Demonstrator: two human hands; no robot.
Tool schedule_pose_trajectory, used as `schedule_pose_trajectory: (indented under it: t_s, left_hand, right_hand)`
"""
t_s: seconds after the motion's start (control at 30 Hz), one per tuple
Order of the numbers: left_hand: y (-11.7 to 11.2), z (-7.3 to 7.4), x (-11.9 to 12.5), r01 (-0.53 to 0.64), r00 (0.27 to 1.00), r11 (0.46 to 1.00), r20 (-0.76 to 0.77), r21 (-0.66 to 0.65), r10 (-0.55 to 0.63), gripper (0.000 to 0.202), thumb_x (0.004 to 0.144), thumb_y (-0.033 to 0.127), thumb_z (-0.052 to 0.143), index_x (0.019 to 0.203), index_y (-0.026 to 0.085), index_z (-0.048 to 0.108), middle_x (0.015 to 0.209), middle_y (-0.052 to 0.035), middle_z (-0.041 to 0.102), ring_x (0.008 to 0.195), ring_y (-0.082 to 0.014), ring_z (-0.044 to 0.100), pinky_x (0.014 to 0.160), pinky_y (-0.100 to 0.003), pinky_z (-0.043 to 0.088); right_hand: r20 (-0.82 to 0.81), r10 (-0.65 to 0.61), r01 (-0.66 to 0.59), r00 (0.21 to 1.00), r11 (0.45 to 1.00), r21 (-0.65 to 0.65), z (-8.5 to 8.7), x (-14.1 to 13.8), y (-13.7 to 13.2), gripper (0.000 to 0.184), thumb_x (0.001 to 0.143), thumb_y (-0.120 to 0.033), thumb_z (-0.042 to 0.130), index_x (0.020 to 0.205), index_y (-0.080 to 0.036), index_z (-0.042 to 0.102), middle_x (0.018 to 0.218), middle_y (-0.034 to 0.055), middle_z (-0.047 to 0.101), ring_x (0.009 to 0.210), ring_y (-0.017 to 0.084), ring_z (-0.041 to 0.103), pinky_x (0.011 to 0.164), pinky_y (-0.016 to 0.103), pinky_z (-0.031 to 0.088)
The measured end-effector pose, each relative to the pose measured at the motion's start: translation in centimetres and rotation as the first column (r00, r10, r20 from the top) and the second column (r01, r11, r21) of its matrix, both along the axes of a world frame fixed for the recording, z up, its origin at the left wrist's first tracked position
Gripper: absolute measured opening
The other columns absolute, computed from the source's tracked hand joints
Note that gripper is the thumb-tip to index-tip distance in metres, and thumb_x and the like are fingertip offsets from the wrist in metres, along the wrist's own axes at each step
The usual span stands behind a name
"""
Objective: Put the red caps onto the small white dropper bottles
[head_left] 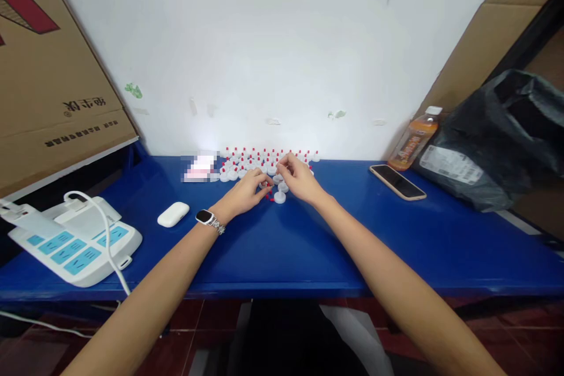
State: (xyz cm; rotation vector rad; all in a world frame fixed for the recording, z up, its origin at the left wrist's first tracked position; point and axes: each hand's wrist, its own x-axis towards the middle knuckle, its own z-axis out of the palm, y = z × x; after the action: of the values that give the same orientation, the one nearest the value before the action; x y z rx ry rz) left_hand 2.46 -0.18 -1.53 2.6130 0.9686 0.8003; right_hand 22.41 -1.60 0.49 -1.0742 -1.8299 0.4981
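Many small white nozzle caps with red tips [250, 163] stand upright in rows against the wall. My left hand [249, 192] wears a watch and bracelet; its fingers are pinched over something small, with white and red showing at the fingertips. Loose red tips [271, 198] lie just beneath them. Opposite it, my right hand [300, 179] has thumb and forefinger pinched together above the pieces; what they hold is too small to make out. Between the hands and slightly nearer me, a white cap without a red tip [279, 197] sits on the blue table [291, 247], with others like it behind.
A white earbud case [173, 214] and a power strip [88, 252] with a cable are on the left. On the right are a phone [398, 181], an orange drink bottle [414, 140] and a black plastic bag [489, 135]. Cardboard [57, 70] stands at the left.
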Motion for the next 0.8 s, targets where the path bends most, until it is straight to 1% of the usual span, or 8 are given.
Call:
schedule_pose_trajectory:
  t_s: [0.13, 0.2, 0.27, 0.37, 0.47, 0.53, 0.67, 0.8]
  left_hand:
    - [-0.2, 0.3, -0.4, -0.022, 1.0, 1.0, 0.015, -0.014, 0.022, 0.029, 0.096, 0.04, 0.053, 0.116, 0.023, 0.065, 0.099, -0.006, 0.06, 0.095, -0.0216, 0.057, 0.088, -0.035, 0.046]
    - [-0.1, 0.6, -0.9, -0.057, 0.996, 0.998, 0.062, -0.03, 0.059, 0.03, 0.098, 0.041, 0.05, 0.115, 0.022, 0.064, 0.098, -0.0054, 0.062, 0.088, -0.0196, 0.057, 0.084, -0.033, 0.046]
    - [0.0, 0.8, -1.5, -0.093, 0.991, 0.995, 0.091, -0.033, 0.095, 0.029, 0.1, 0.04, 0.046, 0.109, 0.02, 0.065, 0.098, -0.0056, 0.063, 0.085, -0.019, 0.057, 0.082, -0.033, 0.046]
    - [0.2, 0.8, -2.0, -0.143, 0.988, 0.989, 0.059, 0.041, 0.14, 0.026, 0.099, 0.037, 0.048, 0.106, 0.02, 0.066, 0.099, -0.0069, 0.062, 0.094, -0.022, 0.057, 0.088, -0.036, 0.046]
    - [0.3, 0.6, -1.6, -0.207, 0.976, 0.962, -0.025, 0.18, 0.215, 0.026, 0.097, 0.034, 0.052, 0.114, 0.021, 0.066, 0.108, -0.009, 0.061, 0.105, -0.0264, 0.055, 0.095, -0.041, 0.043]
    - [0.5, 0.5, -0.9, -0.234, 0.963, 0.942, -0.079, 0.24, 0.26, 0.026, 0.096, 0.034, 0.055, 0.115, 0.021, 0.067, 0.109, -0.01, 0.062, 0.106, -0.0283, 0.054, 0.095, -0.043, 0.041]
    - [1.0, 0.4, 0.2, -0.262, 0.942, 0.934, -0.145, 0.243, 0.303, 0.02, 0.097, 0.029, 0.055, 0.104, 0.017, 0.069, 0.099, -0.0106, 0.065, 0.103, -0.0294, 0.055, 0.091, -0.044, 0.042]
    - [1.4, 0.4, 0.3, -0.329, 0.927, 0.914, -0.102, 0.237, 0.36, 0.02, 0.097, 0.021, 0.051, 0.105, 0.015, 0.068, 0.104, -0.0116, 0.069, 0.104, -0.0287, 0.055, 0.093, -0.043, 0.043]
  right_hand:
    - [0.028, -0.075, 0.072, 0.997, 0.993, 0.094, -0.2, 0.1, 0.2, 0.014, 0.09, -0.032, 0.057, 0.09, -0.021, 0.065, 0.097, 0.0055, 0.066, 0.095, 0.02, 0.061, 0.082, 0.032, 0.045]
    - [0.079, -0.095, 0.086, 0.992, 0.991, 0.105, -0.3, 0.1, 0.4, 0.014, 0.088, -0.029, 0.06, 0.089, -0.02, 0.07, 0.093, 0.006, 0.067, 0.092, 0.02, 0.061, 0.082, 0.033, 0.045]
    - [0.135, -0.062, 0.053, 0.989, 0.996, 0.07, -0.5, 0.0, 0.6, 0.014, 0.088, -0.026, 0.06, 0.089, -0.02, 0.072, 0.086, 0.0045, 0.069, 0.085, 0.02, 0.062, 0.081, 0.033, 0.045]
    - [0.258, -0.053, 0.041, 0.965, 0.998, 0.051, -0.6, -0.3, 1.0, 0.014, 0.088, -0.024, 0.06, 0.086, -0.021, 0.073, 0.086, 0.0034, 0.074, 0.087, 0.021, 0.063, 0.088, 0.036, 0.041]
    - [0.396, -0.11, 0.083, 0.912, 0.993, 0.085, -0.6, -0.5, 1.1, 0.015, 0.088, -0.025, 0.06, 0.085, -0.022, 0.074, 0.087, 0.0037, 0.076, 0.095, 0.025, 0.06, 0.095, 0.043, 0.034]
    - [0.446, -0.123, 0.093, 0.887, 0.992, 0.088, -0.6, -0.6, 1.1, 0.014, 0.087, -0.025, 0.06, 0.085, -0.023, 0.074, 0.086, 0.0039, 0.076, 0.096, 0.026, 0.059, 0.095, 0.044, 0.032]
    - [0.481, -0.132, 0.115, 0.867, 0.991, 0.066, -0.5, -0.8, 1.3, 0.014, 0.086, -0.026, 0.061, 0.085, -0.022, 0.074, 0.084, 0.0036, 0.076, 0.096, 0.026, 0.058, 0.094, 0.044, 0.031]
    - [0.502, -0.141, 0.125, 0.853, 0.99, 0.066, -0.5, -1.3, 1.6, 0.016, 0.087, -0.026, 0.06, 0.086, -0.022, 0.075, 0.085, 0.0037, 0.076, 0.097, 0.027, 0.058, 0.095, 0.044, 0.029]
